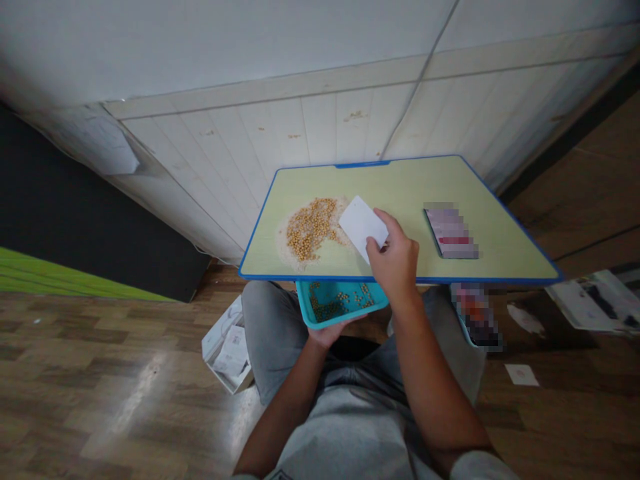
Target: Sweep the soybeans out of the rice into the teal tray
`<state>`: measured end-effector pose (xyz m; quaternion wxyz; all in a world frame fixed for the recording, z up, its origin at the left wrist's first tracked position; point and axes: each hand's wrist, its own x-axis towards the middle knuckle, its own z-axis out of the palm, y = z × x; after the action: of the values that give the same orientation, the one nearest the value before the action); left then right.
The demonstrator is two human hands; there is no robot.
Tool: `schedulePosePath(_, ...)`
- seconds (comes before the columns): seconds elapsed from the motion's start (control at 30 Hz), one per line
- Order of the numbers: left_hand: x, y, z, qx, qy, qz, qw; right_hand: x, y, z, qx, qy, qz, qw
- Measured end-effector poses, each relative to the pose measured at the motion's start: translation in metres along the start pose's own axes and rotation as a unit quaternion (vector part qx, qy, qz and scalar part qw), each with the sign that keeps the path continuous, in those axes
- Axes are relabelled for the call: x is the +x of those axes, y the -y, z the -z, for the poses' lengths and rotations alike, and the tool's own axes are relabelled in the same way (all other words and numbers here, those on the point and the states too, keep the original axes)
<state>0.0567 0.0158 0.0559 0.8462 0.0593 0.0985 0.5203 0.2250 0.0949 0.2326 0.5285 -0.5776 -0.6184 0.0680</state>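
My right hand (397, 260) pinches a white card (361, 225) between thumb and fingers, tilted over the table beside a spread of grains. That spread holds yellow soybeans (313, 227) mixed with smaller pale grains (287, 257). Below the table's front edge, my left hand (330, 331) supports a turquoise plastic basket (345, 316) from underneath; most of its fingers are hidden by the basket. Some beans (325, 308) lie inside the basket, whose far side is under the table edge.
The folding table (400, 183) has a pale green top and blue rim. A phone-like device (450, 233), partly pixelated, lies at its right. An open white box (227, 350) sits on the floor at left. A white paper square (521, 375) lies on the floor at right.
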Motion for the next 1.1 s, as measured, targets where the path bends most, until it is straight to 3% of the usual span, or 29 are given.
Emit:
schedulePosePath(0.37, -0.003, -0.002, -0.013, -0.025, -0.030, -0.003, 0.999, 0.003, 0.006, 0.008, 0.021, 0.066, 0.036, 0.997)
schedulePosePath(0.57, -0.002, -0.002, -0.011, -0.029, -0.028, -0.012, 0.999, 0.001, 0.009, 0.011, 0.018, 0.102, 0.033, 0.994)
schedulePosePath(0.77, -0.002, -0.002, -0.009, -0.039, -0.015, -0.005, 0.999, 0.000, 0.012, 0.015, -0.002, 0.113, 0.029, 0.993)
schedulePosePath(1.1, -0.003, -0.002, -0.014, -0.044, -0.055, -0.008, 0.998, 0.000, 0.006, 0.012, 0.035, 0.115, 0.038, 0.992)
